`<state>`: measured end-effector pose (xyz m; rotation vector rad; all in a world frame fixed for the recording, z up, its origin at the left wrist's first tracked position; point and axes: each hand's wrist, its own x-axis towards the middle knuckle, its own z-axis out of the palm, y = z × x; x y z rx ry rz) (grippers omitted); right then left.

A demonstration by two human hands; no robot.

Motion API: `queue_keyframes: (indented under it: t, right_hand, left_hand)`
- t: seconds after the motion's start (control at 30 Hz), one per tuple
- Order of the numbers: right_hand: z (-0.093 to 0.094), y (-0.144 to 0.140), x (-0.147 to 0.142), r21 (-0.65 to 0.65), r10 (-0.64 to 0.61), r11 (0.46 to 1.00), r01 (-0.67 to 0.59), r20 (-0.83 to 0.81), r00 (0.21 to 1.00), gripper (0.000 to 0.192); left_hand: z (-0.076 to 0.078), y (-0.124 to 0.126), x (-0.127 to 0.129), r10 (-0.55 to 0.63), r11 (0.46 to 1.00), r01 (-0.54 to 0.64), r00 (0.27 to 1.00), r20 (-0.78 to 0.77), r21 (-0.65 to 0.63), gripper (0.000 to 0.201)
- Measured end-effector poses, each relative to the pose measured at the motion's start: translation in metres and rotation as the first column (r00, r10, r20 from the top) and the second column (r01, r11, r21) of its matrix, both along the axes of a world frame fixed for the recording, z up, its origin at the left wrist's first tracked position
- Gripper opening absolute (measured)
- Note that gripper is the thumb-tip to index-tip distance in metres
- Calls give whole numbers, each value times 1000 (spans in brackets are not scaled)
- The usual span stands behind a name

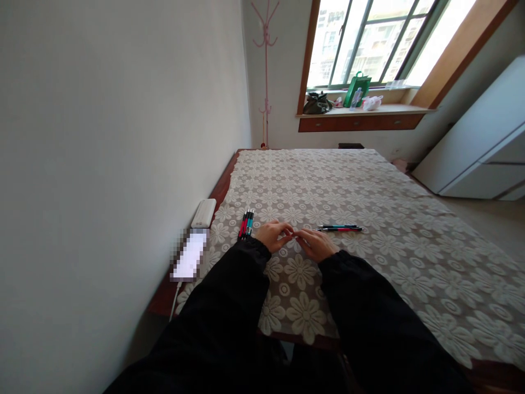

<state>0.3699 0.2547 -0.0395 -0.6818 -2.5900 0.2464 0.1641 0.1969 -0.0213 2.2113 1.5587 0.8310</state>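
Note:
My left hand (pixel 275 235) and my right hand (pixel 315 243) meet fingertip to fingertip just above the floral tablecloth (pixel 303 268). Their fingers are pinched together; whatever sits between them is too small to make out. Left of my left hand lies a row of several pens (pixel 246 223), dark with red and teal parts, side by side. Beyond my right hand rest a teal-and-black pen (pixel 339 226) and a red-and-black pen (pixel 343 230), lying nearly parallel and pointing sideways.
A white power bank (pixel 204 213) and a blurred phone (pixel 190 256) with a cable (pixel 175 300) lie along the table's left edge by the wall. At the far end stand a pink coat rack (pixel 266 71) and a windowsill with a green bag (pixel 356 90).

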Motion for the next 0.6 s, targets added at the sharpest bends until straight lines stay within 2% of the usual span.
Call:
queue_keyframes:
  t: [0.23,0.37,0.43,0.5,0.6]
  right_hand:
    - [1,-2,-1,3,-51,999,51,-24,998,20]
    - [2,-1,0,-3,-140,990,140,-28,990,17]
    - [2,0,0,-11,-176,984,175,-32,984,16]
    - [2,1,1,-19,-200,980,200,-39,979,15]
    - [2,2,0,-14,-228,974,228,-44,973,14]
  left_hand:
    - [-4,2,1,-2,1000,2,1000,-16,12,25]
    - [-1,2,-3,102,993,-97,992,-79,66,23]
    - [-1,2,-7,166,985,-157,977,-133,77,30]
    - [-4,4,-11,179,984,-171,969,-171,57,41]
    - [-12,6,-14,157,988,-152,973,-172,38,42]
